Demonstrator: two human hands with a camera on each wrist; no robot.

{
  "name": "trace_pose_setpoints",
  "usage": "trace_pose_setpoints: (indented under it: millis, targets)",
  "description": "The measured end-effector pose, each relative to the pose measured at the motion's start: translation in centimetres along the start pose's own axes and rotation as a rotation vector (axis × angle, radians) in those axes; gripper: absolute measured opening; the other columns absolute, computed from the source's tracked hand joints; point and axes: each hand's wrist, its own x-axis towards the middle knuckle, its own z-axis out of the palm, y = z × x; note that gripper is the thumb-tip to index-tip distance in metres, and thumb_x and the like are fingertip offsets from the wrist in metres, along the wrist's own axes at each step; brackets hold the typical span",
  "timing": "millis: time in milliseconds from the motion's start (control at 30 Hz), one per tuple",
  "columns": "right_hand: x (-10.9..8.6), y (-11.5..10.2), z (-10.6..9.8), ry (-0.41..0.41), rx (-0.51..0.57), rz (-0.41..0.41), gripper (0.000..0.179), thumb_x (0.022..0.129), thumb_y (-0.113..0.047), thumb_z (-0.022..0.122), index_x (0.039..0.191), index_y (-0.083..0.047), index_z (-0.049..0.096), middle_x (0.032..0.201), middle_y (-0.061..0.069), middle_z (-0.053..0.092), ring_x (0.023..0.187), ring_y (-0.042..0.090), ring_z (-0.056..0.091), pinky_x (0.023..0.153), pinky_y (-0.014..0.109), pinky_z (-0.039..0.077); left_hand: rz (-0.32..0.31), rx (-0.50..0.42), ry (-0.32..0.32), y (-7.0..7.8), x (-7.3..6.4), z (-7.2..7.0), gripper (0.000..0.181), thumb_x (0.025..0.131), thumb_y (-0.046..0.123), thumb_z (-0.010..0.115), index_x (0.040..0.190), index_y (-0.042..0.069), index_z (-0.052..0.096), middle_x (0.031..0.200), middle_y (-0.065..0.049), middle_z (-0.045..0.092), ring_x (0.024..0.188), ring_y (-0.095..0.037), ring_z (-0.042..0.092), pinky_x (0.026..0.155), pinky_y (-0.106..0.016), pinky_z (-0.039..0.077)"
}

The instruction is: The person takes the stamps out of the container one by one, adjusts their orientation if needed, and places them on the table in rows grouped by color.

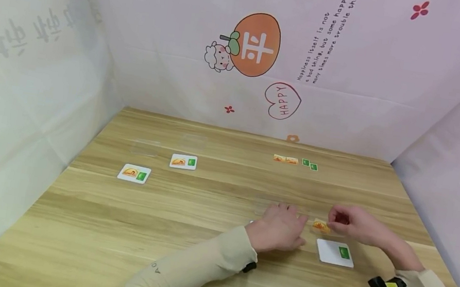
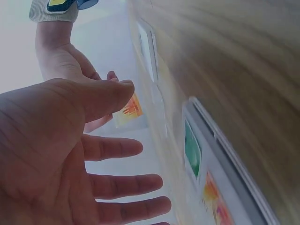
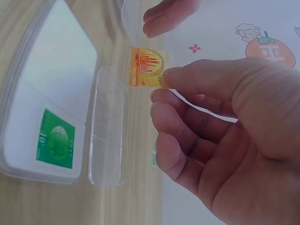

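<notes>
My right hand [image 1: 355,225] pinches a small orange stamp [image 3: 150,68] between thumb and forefinger, raised over the table. Just in front of that hand lies a white card in a shallow clear box [image 3: 61,70], bearing one green stamp [image 3: 57,138] near its corner. A clear plastic lid [image 3: 107,159] lies beside this box. To the left, my left hand [image 1: 280,226] has its fingers extended and holds nothing. Below its fingers, another boxed card [image 2: 234,171] carries a green stamp [image 2: 192,150] and an orange stamp; in the head view the hand mostly hides it.
Two boxed cards, a nearer one [image 1: 134,174] and a farther one [image 1: 184,161], lie on the left with clear lids [image 1: 145,147] behind them. Two orange stamps [image 1: 292,160] and two green stamps [image 1: 310,164] lie toward the back. Printed cloth [image 1: 170,66] walls in the wooden table [image 1: 111,234].
</notes>
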Motion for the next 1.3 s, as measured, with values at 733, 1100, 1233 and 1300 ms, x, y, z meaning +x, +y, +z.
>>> trace_pose_setpoints:
  millis: [733,1100,1233,1300]
  targets:
    - [2.8,-1.1,-0.7,0.043,0.003,0.013,0.008,0.092,-0.012,0.067,0.086,-0.014,0.061,0.074,-0.005,0.055,0.064,0.003,0.048,0.054,0.022,0.042,0.011,-0.054,0.085,-3.9,-0.7,-0.2,0.04,0.094,0.058,0.053,0.119,0.027,0.059,0.105,0.004,0.061,0.094,-0.015,0.058,0.069,-0.032,0.051]
    - [4.8,-1.3,-0.8,0.042,-0.025,0.044,0.01,0.094,-0.018,0.067,0.09,-0.008,0.064,0.077,-0.003,0.058,0.067,0.007,0.049,0.058,0.023,0.043,-0.02,-0.057,0.083,-5.5,-1.3,-0.5,0.051,0.095,0.059,0.051,0.133,0.025,0.053,0.117,0.0,0.061,0.1,-0.018,0.058,0.078,-0.035,0.051]
    - [5.4,-1.3,-0.7,0.047,-0.024,0.04,0.01,0.094,-0.018,0.066,0.091,-0.009,0.063,0.076,-0.002,0.058,0.067,0.007,0.049,0.058,0.023,0.043,-0.02,-0.056,0.088,-6.1,-1.5,-0.5,0.051,0.096,0.058,0.049,0.133,0.024,0.053,0.12,-0.002,0.06,0.106,-0.019,0.058,0.083,-0.037,0.051]
    - [5.7,-1.3,-0.7,0.052,-0.021,0.038,0.01,0.095,-0.018,0.065,0.091,-0.008,0.063,0.076,-0.002,0.058,0.066,0.008,0.049,0.057,0.023,0.042,-0.022,-0.063,0.088,-6.4,-1.7,-0.4,0.05,0.096,0.058,0.049,0.133,0.024,0.053,0.121,-0.002,0.06,0.107,-0.02,0.057,0.085,-0.037,0.051]
